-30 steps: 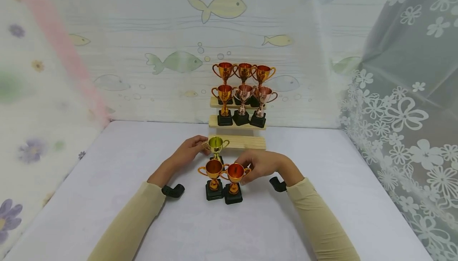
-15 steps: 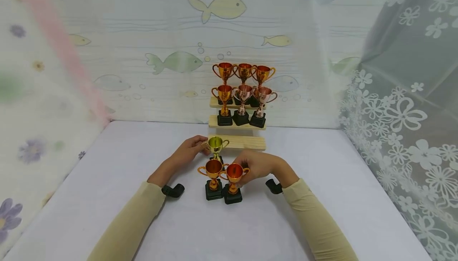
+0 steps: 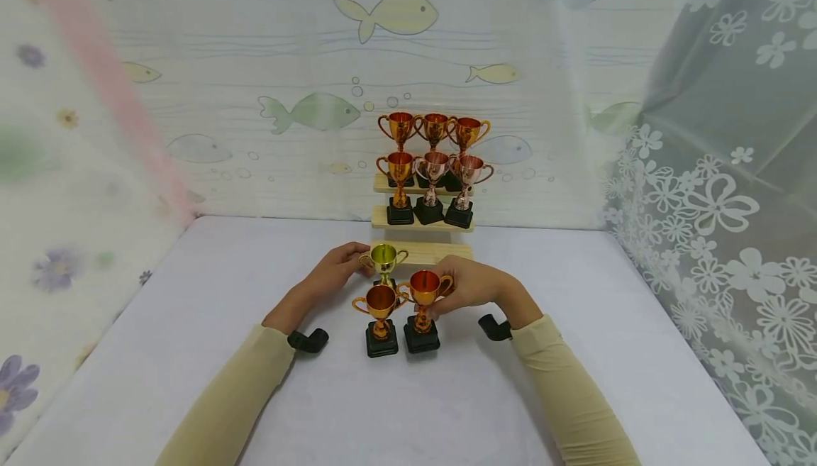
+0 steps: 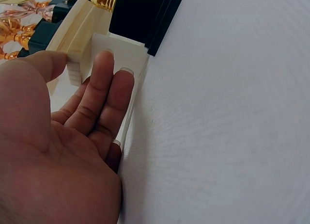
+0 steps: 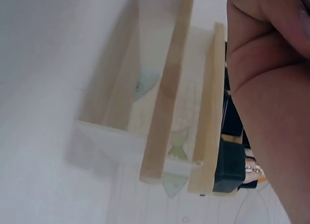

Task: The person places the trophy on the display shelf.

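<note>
In the head view my right hand (image 3: 475,283) pinches the stem of a copper-orange trophy cup (image 3: 423,287) with a black base, upright and seemingly just off the table. The right wrist view shows part of that hand, not the cup. Close by on the left stands a matching orange trophy (image 3: 381,303). Behind it is a gold trophy (image 3: 384,259), partly covered. My left hand (image 3: 333,272) rests at the left end of the wooden stepped stand (image 3: 440,252). In the left wrist view its thumb touches a plank's end and its fingers lie fairly straight beside the white side panel (image 4: 116,44).
On the stand's middle step are one orange trophy (image 3: 400,167) and two pinkish ones, such as the right-hand trophy (image 3: 469,168). Orange trophies (image 3: 436,125) line the top step behind them. A fish-patterned curtain (image 3: 306,40) hangs behind the white table (image 3: 255,409).
The right hand has closed in on the right-hand orange trophy and moved it slightly up and to the right, apart from its neighbour. The left hand has stayed put.
</note>
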`<act>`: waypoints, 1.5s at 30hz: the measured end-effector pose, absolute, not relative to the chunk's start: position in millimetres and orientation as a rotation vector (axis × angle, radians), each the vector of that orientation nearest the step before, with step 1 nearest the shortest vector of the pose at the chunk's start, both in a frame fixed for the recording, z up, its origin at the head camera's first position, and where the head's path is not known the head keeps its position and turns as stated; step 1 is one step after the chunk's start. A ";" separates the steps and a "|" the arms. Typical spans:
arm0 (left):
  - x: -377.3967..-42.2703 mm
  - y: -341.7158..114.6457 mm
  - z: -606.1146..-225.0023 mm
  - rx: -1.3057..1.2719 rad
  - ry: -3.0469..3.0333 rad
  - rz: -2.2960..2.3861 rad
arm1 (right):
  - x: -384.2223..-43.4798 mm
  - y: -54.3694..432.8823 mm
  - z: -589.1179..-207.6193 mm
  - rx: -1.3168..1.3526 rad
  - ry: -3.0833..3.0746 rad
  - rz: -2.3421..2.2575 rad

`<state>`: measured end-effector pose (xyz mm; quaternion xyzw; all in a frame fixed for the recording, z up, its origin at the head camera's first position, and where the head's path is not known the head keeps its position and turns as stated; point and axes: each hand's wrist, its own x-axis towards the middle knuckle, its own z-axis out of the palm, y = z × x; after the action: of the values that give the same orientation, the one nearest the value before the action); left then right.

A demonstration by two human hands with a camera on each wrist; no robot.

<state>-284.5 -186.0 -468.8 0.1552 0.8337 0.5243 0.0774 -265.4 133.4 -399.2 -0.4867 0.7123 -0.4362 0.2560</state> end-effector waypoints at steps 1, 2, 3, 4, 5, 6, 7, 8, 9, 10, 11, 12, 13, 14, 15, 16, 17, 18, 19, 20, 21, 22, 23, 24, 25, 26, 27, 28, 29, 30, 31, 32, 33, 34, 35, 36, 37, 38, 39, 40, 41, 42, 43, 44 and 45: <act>-284.1 -186.0 -468.3 0.463 2.496 1.572 | -266.0 135.5 -398.4 -1.312 1.946 -1.206; -283.9 -185.7 -468.1 0.465 2.493 1.576 | -266.7 137.6 -397.6 -1.294 1.961 -1.230; -283.9 -185.6 -468.0 0.465 2.490 1.579 | -267.4 139.8 -396.7 -1.277 1.980 -1.251; -283.4 -185.4 -467.6 0.470 2.489 1.575 | -268.0 142.0 -395.7 -1.262 1.994 -1.271; -282.9 -185.2 -467.0 0.469 2.489 1.572 | -268.2 144.0 -394.3 -1.239 2.002 -1.296; -282.7 -184.9 -467.1 0.465 2.491 1.570 | -268.4 145.8 -393.4 -1.211 2.014 -1.319; -282.5 -184.8 -467.1 0.459 2.492 1.566 | -268.6 147.3 -392.3 -1.180 2.031 -1.339; -282.4 -184.7 -466.8 0.458 2.492 1.564 | -268.9 148.5 -391.6 -1.146 2.043 -1.361; -281.8 -184.6 -466.2 0.451 2.492 1.559 | -269.2 149.6 -391.0 -1.114 2.069 -1.377; -281.8 -184.6 -465.8 0.445 2.489 1.560 | -269.8 150.3 -390.4 -1.085 2.088 -1.392; -281.5 -184.7 -465.6 0.440 2.488 1.562 | -270.1 151.0 -389.6 -1.055 2.117 -1.401; -282.0 -184.6 -466.0 0.439 2.487 1.564 | -270.4 151.5 -388.7 -1.038 2.149 -1.403; -282.0 -184.7 -465.8 0.440 2.484 1.565 | -270.7 151.9 -387.7 -1.034 2.176 -1.402; -282.2 -184.7 -466.0 0.439 2.480 1.569 | -271.0 152.1 -386.9 -1.036 2.198 -1.403; -282.5 -184.7 -466.6 0.436 2.476 1.571 | -271.4 152.1 -386.0 -1.039 2.220 -1.402; -283.0 -184.8 -467.3 0.438 2.474 1.574 | -271.6 151.9 -385.2 -1.049 2.235 -1.404; -283.3 -184.9 -468.1 0.437 2.475 1.574 | -271.4 151.4 -384.5 -1.059 2.253 -1.403; -283.8 -184.9 -468.7 0.431 2.474 1.574 | -271.4 150.7 -384.1 -1.063 2.266 -1.408; -283.7 -185.0 -468.8 0.427 2.473 1.573 | -271.4 149.7 -384.0 -1.061 2.278 -1.415; -283.9 -185.2 -468.9 0.423 2.472 1.573 | -271.2 148.6 -383.7 -1.055 2.293 -1.421; -283.9 -185.4 -468.8 0.419 2.475 1.571 | -271.1 147.4 -383.6 -1.044 2.309 -1.425; -284.0 -185.5 -468.7 0.414 2.476 1.570 | -271.1 146.2 -383.6 -1.032 2.328 -1.429; -284.1 -185.6 -468.6 0.411 2.478 1.568 | -271.2 145.1 -383.6 -1.016 2.353 -1.431; -284.3 -185.6 -468.5 0.411 2.480 1.566 | -271.4 144.0 -383.7 -0.998 2.373 -1.438; -284.4 -185.6 -468.4 0.417 2.480 1.566 | -271.4 142.9 -383.6 -0.984 2.390 -1.447; -284.5 -185.3 -468.5 0.421 2.478 1.568 | -271.5 141.8 -383.5 -0.969 2.409 -1.455; -284.5 -185.1 -468.6 0.427 2.474 1.572 | -271.7 140.8 -383.6 -0.954 2.423 -1.466; -284.6 -184.9 -468.8 0.433 2.470 1.577 | -271.9 139.8 -383.4 -0.945 2.434 -1.481; -284.7 -185.0 -468.9 0.440 2.468 1.581 | -272.1 138.7 -383.2 -0.936 2.445 -1.494; -284.6 -185.0 -469.2 0.444 2.466 1.586 | -272.5 137.5 -383.1 -0.931 2.450 -1.508; -284.4 -185.2 -469.5 0.446 2.464 1.590 | -272.8 136.0 -382.7 -0.927 2.452 -1.519; -284.3 -185.4 -469.6 0.446 2.465 1.593 | -273.3 134.8 -382.4 -0.923 2.453 -1.531; -284.5 -185.7 -469.8 0.446 2.468 1.593 | -273.6 133.6 -382.0 -0.922 2.453 -1.541; -284.8 -185.8 -470.1 0.448 2.470 1.592 | -274.0 132.3 -381.6 -0.925 2.452 -1.549; -285.0 -186.0 -470.4 0.446 2.471 1.591 | -274.4 131.0 -381.3 -0.923 2.452 -1.556; -285.2 -185.8 -470.6 0.446 2.473 1.589 | -275.2 129.9 -381.4 -0.927 2.451 -1.562; -285.5 -186.0 -470.7 0.447 2.475 1.587 | -275.9 128.3 -380.9 -0.933 2.451 -1.563; -285.6 -186.1 -470.6 0.449 2.477 1.585 | -276.7 126.8 -380.7 -0.942 2.451 -1.566; -285.9 -186.2 -470.7 0.447 2.478 1.586 | -277.6 125.1 -380.6 -0.953 2.454 -1.565; -285.8 -186.2 -470.6 0.443 2.477 1.589 | -278.5 123.5 -380.5 -0.961 2.453 -1.566; -285.6 -186.2 -470.3 0.445 2.478 1.588 | -279.5 122.1 -380.4 -0.967 2.451 -1.567; -285.6 -186.1 -470.2 0.443 2.478 1.588 | -280.5 120.9 -380.4 -0.972 2.448 -1.569; -285.7 -186.2 -470.4 0.443 2.479 1.585 | -281.1 119.8 -380.1 -0.971 2.445 -1.571; -285.9 -186.2 -470.3 0.442 2.478 1.585 | -282.1 119.0 -380.2 -0.969 2.444 -1.572; -286.2 -186.0 -470.1 0.441 2.478 1.587 | -283.9 118.5 -381.1 -0.963 2.445 -1.572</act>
<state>-286.2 -186.0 -470.1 0.1476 0.8299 0.5316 0.0831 -283.9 118.5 -381.1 -0.3141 0.7979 -0.5130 0.0396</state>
